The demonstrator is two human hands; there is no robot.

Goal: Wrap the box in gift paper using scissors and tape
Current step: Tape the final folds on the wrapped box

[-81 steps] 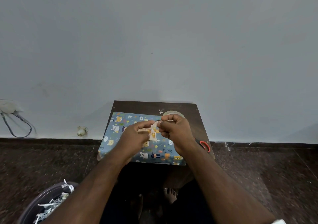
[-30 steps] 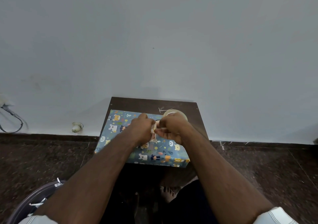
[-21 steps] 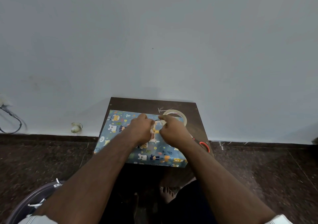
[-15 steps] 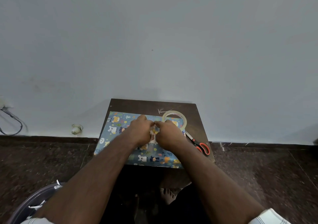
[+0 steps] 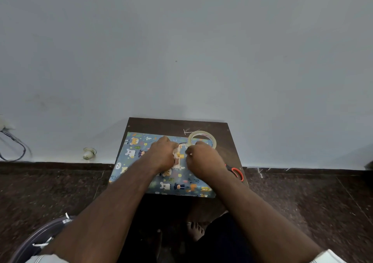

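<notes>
Over the earlier pictures the two hands were raised a little above the blue gift paper printed with cartoon animals (image 5: 139, 153), pinching a small pale patterned box between their fingertips; now they have come down near the centre of the frame and the left hand (image 5: 163, 153) grips that small pale box (image 5: 177, 156) low against the paper. The right hand (image 5: 203, 160) has drawn slightly rightward, its curled fingers just beside the box. The clear tape roll (image 5: 202, 138), once hidden behind the right hand, shows almost whole above it, and only the orange-handled scissors' (image 5: 236, 173) loop shows.
</notes>
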